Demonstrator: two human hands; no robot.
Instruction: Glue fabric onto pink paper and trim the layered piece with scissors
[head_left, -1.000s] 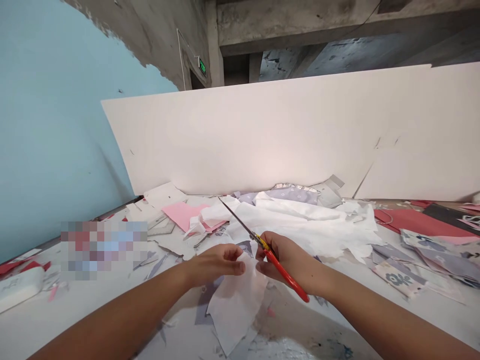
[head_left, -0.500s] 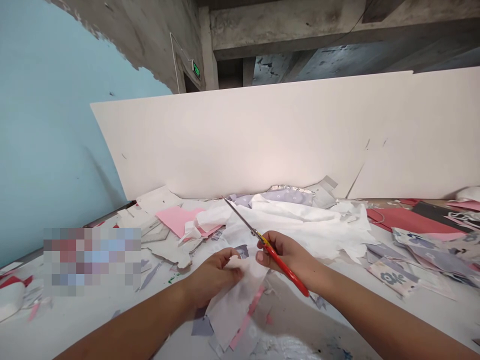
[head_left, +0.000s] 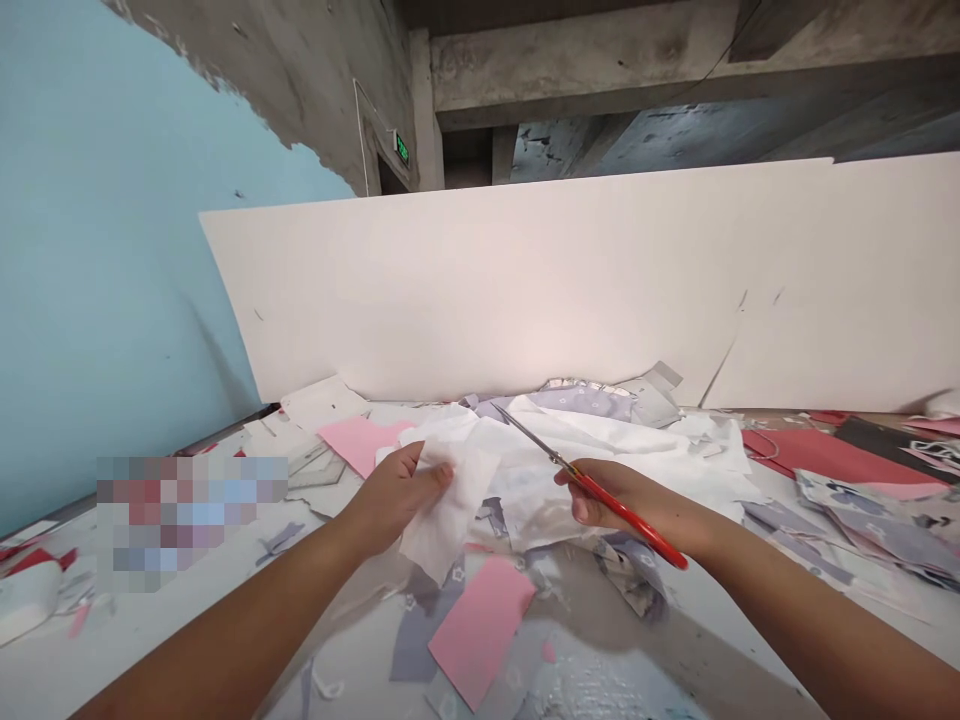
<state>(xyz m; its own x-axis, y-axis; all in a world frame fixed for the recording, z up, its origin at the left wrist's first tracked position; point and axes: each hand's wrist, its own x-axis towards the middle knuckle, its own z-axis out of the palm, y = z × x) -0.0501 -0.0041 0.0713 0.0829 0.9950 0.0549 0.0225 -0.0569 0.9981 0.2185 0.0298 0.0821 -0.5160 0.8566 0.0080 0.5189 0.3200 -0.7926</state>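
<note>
Drawn apart since the earlier frame, the left hand [head_left: 396, 497] now curls and pinches a crumpled white fabric scrap [head_left: 448, 510], held above a cluttered white worktable [head_left: 172, 610]. The right hand [head_left: 626, 500], wrist turned outward, closes around red-handled steel scissors [head_left: 628, 507], their blades pointing up-left over a heap of white fabric [head_left: 637, 480]. A pink rectangular sheet [head_left: 480, 630] lies below, between the hands.
</note>
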